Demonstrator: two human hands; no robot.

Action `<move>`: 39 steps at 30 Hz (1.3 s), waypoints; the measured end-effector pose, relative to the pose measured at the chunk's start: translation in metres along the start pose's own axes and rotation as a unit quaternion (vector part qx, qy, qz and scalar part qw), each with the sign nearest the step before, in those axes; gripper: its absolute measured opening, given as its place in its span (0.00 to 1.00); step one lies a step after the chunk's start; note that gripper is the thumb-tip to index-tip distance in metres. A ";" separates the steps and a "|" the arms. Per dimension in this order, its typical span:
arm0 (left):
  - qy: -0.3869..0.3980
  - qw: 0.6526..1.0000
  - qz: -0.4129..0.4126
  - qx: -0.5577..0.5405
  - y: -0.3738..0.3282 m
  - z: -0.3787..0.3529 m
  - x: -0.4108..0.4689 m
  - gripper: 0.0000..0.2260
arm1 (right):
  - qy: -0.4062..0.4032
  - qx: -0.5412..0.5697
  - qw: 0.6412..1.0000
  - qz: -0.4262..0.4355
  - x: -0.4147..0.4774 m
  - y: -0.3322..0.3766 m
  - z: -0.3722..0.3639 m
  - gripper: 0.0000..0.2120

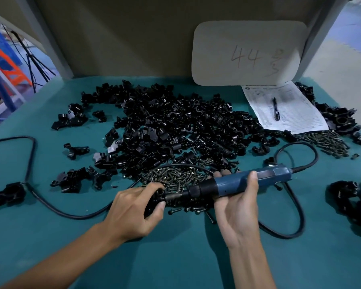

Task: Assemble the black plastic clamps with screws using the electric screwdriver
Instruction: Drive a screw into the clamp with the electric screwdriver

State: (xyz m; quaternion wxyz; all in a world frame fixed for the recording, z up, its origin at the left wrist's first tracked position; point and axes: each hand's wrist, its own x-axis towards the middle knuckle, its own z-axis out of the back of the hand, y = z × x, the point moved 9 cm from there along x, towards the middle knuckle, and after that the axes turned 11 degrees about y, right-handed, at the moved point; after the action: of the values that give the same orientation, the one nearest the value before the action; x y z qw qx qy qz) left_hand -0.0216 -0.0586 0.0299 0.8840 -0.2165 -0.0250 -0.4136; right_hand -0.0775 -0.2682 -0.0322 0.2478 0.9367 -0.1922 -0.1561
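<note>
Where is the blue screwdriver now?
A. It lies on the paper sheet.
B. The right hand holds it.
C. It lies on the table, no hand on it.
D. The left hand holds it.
B: the right hand grips the screwdriver, whose bit points at the clamp held in the left hand.

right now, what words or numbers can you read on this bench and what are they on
"44", then one handwritten character too unclear to read: on the pale rounded card against the back wall.
White printed paper sheet under the black pen: print too small and blurred.
</note>
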 end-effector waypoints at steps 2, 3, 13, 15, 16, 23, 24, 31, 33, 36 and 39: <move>0.000 1.000 -0.004 -0.002 0.000 0.000 0.000 0.12 | 0.007 -0.003 1.000 0.007 0.000 0.000 -0.002 0.29; 0.000 1.000 -0.006 -0.001 0.000 0.000 -0.001 0.11 | 0.009 -0.005 1.000 0.008 0.000 0.000 -0.002 0.29; 0.011 1.000 0.002 -0.001 -0.001 0.000 -0.001 0.11 | -0.001 -0.014 1.000 0.000 0.000 -0.002 0.000 0.26; 0.009 1.000 0.007 0.002 0.000 0.000 -0.001 0.11 | -0.005 -0.015 1.000 -0.004 0.000 -0.003 0.000 0.25; 0.008 1.000 0.011 0.003 0.000 0.000 -0.001 0.12 | -0.009 -0.016 1.000 -0.005 0.001 -0.004 0.000 0.25; -0.003 0.999 0.035 0.006 0.006 -0.001 -0.001 0.14 | -0.018 -0.018 1.000 -0.002 0.001 -0.004 -0.006 0.28; -0.004 0.999 0.036 0.006 0.007 -0.001 -0.001 0.14 | -0.017 -0.019 1.000 -0.001 0.001 -0.003 -0.007 0.27; -0.019 0.999 0.029 0.010 0.004 0.001 0.000 0.17 | 0.026 -0.030 0.999 -0.008 -0.002 0.003 -0.012 0.25; -0.024 0.999 0.035 0.001 0.006 0.002 0.000 0.19 | 0.040 -0.038 0.998 -0.008 -0.003 0.003 -0.015 0.24; -0.021 0.999 0.037 0.002 0.006 0.000 -0.001 0.17 | 0.050 -0.058 0.997 -0.008 -0.004 0.006 -0.016 0.29; -0.021 0.999 0.044 0.001 0.009 0.000 -0.003 0.16 | 0.055 -0.072 0.996 -0.013 -0.005 0.005 -0.016 0.34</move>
State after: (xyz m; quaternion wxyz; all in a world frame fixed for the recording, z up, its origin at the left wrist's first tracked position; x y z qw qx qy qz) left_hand -0.0171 -0.0517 0.0263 0.9009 -0.2248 -0.0343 -0.3697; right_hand -0.0774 -0.2630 -0.0154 0.3223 0.9261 -0.1541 -0.1212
